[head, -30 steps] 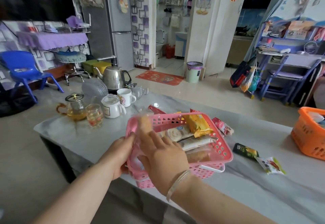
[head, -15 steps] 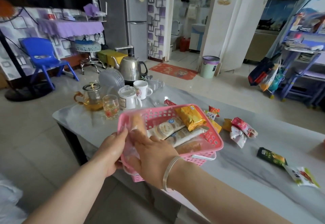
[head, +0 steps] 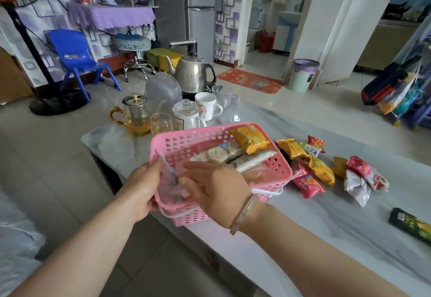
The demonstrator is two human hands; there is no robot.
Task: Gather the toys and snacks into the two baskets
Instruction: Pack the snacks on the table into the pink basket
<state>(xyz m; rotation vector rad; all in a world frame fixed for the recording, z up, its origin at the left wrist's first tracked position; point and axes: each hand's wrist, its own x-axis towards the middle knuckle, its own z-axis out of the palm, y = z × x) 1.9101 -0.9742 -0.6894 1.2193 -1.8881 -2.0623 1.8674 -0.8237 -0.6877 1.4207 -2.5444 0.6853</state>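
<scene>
Right hand point(head: 217, 187) reaches over the near end of the pink basket point(head: 277, 163), fingers straight and loose, tips pressing a clear crinkled packet point(head: 169, 177) down inside. Left hand point(head: 144, 187) grips the basket's near-left corner, thumb over the rim, fingers curled beneath.

Beyond the fingertips, inside the basket: a gold foil snack point(head: 250, 139) propped on the far rim, and pale cellophane-wrapped biscuit rolls point(head: 221, 153) lying flat.

Risk, as I judge it: the basket overhangs the near edge of the marble-look table point(head: 303, 226). Slick stone, light perforated plastic; if the left grip eases, it could tip toward the floor. The gold snack sits high and may slide off.

Right of the basket, well past the fingers: loose foil packets point(head: 310, 175), red and yellow, glossy and pillow-shaped, not yet gathered. The second basket is out of view.
</scene>
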